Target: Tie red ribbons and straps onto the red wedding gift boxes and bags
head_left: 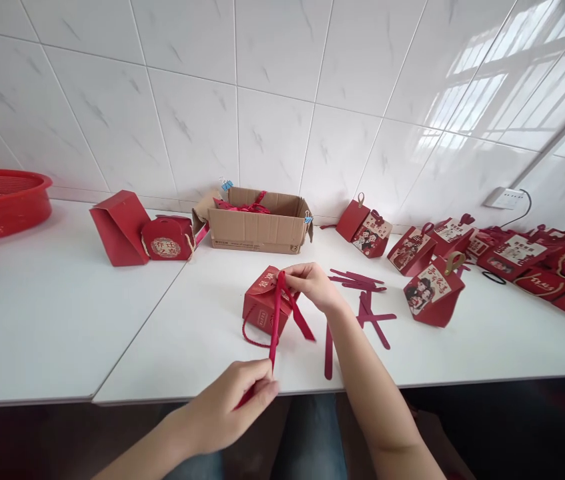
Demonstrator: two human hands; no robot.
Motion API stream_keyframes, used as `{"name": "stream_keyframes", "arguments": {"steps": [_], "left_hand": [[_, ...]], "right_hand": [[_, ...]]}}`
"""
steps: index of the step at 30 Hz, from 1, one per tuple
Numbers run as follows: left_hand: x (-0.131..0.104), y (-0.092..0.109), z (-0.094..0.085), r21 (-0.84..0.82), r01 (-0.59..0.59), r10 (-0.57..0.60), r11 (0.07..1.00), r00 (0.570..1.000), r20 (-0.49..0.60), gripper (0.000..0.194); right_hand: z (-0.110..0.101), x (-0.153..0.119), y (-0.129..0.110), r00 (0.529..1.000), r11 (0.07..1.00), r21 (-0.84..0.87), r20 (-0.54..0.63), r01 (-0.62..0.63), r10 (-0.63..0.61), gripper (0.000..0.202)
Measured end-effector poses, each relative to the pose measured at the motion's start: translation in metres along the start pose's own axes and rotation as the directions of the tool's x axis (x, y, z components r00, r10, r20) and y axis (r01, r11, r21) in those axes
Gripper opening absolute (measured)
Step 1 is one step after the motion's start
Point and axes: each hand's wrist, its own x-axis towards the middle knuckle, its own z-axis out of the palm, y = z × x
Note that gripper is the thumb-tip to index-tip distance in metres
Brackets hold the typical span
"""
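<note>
A small red gift box [261, 313] with gold lettering stands on the white table, a twisted red cord hanging down its front. Red ribbon [277, 313] runs from the top of this box toward me. My left hand [235, 400] is closed on the ribbon's near end, at the table's front edge. At the box top, my right hand [309, 283] pinches the ribbon with thumb and forefinger. A loose ribbon tail [305, 325] hangs to the right of the box. The tips of my right fingers are partly hidden behind the ribbon.
Dark red strips [375, 320] lie right of the box. A cardboard box [255, 230] holding red ribbon stands at the back. Finished red boxes [432, 293] fill the right side; two more red boxes [122, 230] stand left. A red plastic basket [7, 207] sits far left.
</note>
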Motion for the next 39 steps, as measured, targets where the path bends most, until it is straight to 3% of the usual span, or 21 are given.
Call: {"name": "stream_keyframes", "arguments": {"steps": [4, 6, 7, 8, 9, 10, 11, 12, 13, 15, 17, 19, 21, 23, 28, 32, 35, 39], "left_hand": [[-0.022, -0.006, -0.004, -0.094, 0.126, -0.126, 0.988, 0.992, 0.007, 0.045], [-0.031, -0.005, -0.02, -0.037, 0.122, -0.127, 0.992, 0.978, -0.166, 0.044], [-0.032, -0.003, -0.031, 0.011, 0.103, -0.094, 0.995, 0.937, -0.337, 0.042], [-0.03, 0.001, -0.042, 0.065, 0.083, -0.036, 0.994, 0.846, -0.531, 0.039], [-0.025, 0.005, -0.053, 0.128, 0.061, 0.044, 0.99, 0.726, -0.687, 0.035], [-0.017, 0.01, -0.064, 0.205, 0.02, 0.147, 0.978, 0.631, -0.762, 0.03], [-0.005, 0.014, -0.073, 0.286, -0.029, 0.244, 0.958, 0.608, -0.755, 0.026], [0.009, 0.019, -0.081, 0.353, -0.066, 0.305, 0.933, 0.667, -0.68, 0.023], [0.024, 0.022, -0.087, 0.389, -0.109, 0.33, 0.915, 0.755, -0.566, 0.023], [0.054, 0.026, -0.094, 0.406, -0.214, 0.37, 0.888, 0.857, -0.358, 0.029], [0.079, 0.026, -0.096, 0.368, -0.265, 0.343, 0.891, 0.925, -0.165, 0.04], [0.094, 0.023, -0.096, 0.272, -0.275, 0.291, 0.922, 0.956, -0.022, 0.044], [0.1, 0.015, -0.095, 0.175, -0.288, 0.286, 0.941, 0.957, 0.037, 0.042], [0.1, 0.006, -0.094, 0.148, -0.339, 0.34, 0.929, 0.94, 0.018, 0.033], [0.098, -0.012, -0.092, 0.311, -0.436, 0.482, 0.844, 0.872, -0.085, 0.027], [0.098, -0.012, -0.09, 0.363, -0.43, 0.486, 0.827, 0.87, -0.076, 0.033], [0.096, -0.011, -0.089, 0.406, -0.422, 0.493, 0.811, 0.866, -0.083, 0.034], [0.093, -0.01, -0.087, 0.444, -0.423, 0.52, 0.789, 0.846, -0.118, 0.031]], "right_hand": [[-0.005, 0.001, 0.006, 1.0, 1.0, -0.014, -0.012, 0.002, -0.002, 0.023], [-0.008, 0.001, 0.007, 1.0, 1.0, -0.016, 0.0, 0.01, -0.01, 0.025], [-0.009, 0.001, 0.008, 1.0, 1.0, -0.019, 0.006, 0.016, -0.016, 0.025], [-0.01, 0.001, 0.008, 1.0, 0.999, -0.024, 0.01, 0.024, -0.024, 0.025], [-0.01, 0.001, 0.008, 0.999, 0.999, -0.03, 0.009, 0.031, -0.031, 0.024], [-0.01, 0.0, 0.008, 0.999, 0.999, -0.035, 0.007, 0.038, -0.038, 0.023], [-0.01, -0.001, 0.008, 0.999, 0.998, -0.041, 0.008, 0.048, -0.048, 0.022], [-0.009, -0.002, 0.007, 0.998, 0.997, -0.048, 0.013, 0.061, -0.061, 0.021], [-0.008, -0.003, 0.006, 0.997, 0.996, -0.05, 0.024, 0.075, -0.074, 0.021], [-0.005, -0.005, 0.006, 0.993, 0.993, -0.037, 0.046, 0.109, -0.107, 0.021], [-0.002, -0.007, 0.006, 0.989, 0.989, -0.024, 0.029, 0.144, -0.143, 0.023], [0.001, -0.007, 0.008, 0.985, 0.985, -0.025, 0.004, 0.171, -0.171, 0.023], [0.003, -0.007, 0.009, 0.983, 0.982, -0.04, -0.002, 0.185, -0.185, 0.021], [0.003, -0.007, 0.011, 0.982, 0.979, -0.076, 0.02, 0.187, -0.186, 0.02], [0.003, -0.009, 0.012, 0.956, 0.922, -0.253, 0.076, 0.292, -0.282, 0.017], [0.006, -0.01, 0.012, 0.85, 0.721, -0.481, 0.11, 0.499, -0.515, 0.019], [0.008, -0.009, 0.014, 0.761, 0.568, -0.563, 0.185, 0.6, -0.621, 0.02], [0.01, -0.008, 0.017, 0.718, 0.494, -0.607, 0.192, 0.623, -0.669, 0.021]]}}
